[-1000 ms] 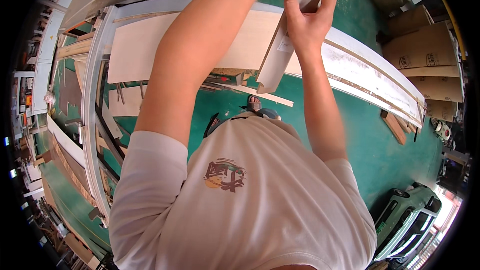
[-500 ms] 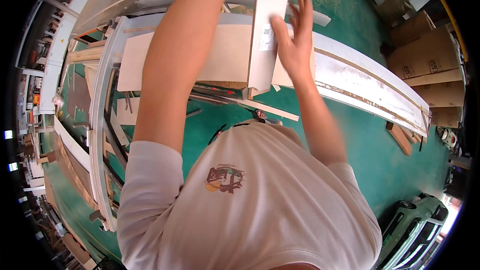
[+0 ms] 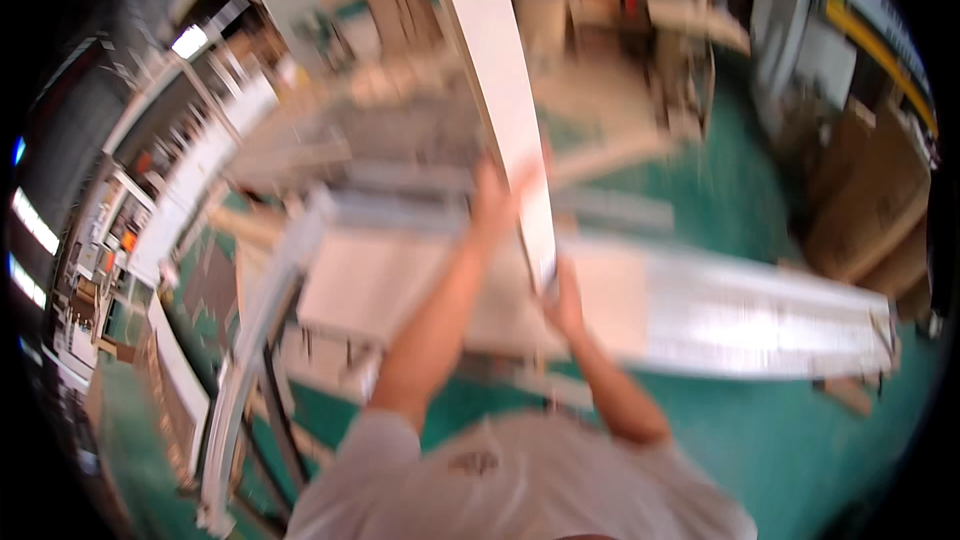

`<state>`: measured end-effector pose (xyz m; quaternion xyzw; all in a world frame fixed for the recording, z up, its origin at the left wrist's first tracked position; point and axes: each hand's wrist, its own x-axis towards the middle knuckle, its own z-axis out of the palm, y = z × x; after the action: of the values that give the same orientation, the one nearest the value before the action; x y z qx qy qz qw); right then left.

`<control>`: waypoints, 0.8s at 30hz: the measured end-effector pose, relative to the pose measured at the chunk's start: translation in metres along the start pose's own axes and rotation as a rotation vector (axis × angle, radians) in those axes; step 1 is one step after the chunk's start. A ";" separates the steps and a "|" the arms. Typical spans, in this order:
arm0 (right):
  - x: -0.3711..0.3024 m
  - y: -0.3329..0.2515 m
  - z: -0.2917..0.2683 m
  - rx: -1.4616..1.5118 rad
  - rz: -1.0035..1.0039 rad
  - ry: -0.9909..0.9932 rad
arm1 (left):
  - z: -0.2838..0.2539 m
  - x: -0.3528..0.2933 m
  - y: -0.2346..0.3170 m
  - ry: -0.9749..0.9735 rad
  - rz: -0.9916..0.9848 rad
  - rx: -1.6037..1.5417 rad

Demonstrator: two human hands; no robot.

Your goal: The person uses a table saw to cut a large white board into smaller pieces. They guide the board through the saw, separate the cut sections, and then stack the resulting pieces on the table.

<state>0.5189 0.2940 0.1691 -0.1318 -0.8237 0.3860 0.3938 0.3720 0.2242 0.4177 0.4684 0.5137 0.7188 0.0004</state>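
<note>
1 held board, 2 forearms

Workshop, woodworking, one, with me in it. Green floor; long metallic tabletop, bearing a broad pale panel; long pale board, held by me; upright tan sheets (blurred) at the far side; brown cardboard, in quantity, to my right; cluttered shelving, to my left.
</note>
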 end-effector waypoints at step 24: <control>-0.055 0.044 0.067 0.014 0.315 -0.036 | -0.006 -0.020 -0.005 -0.111 -0.313 -0.215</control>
<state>0.5003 0.2591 0.0800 -0.2495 -0.7972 0.4509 0.3145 0.3765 0.2126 0.4007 0.4190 0.4996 0.7339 0.1904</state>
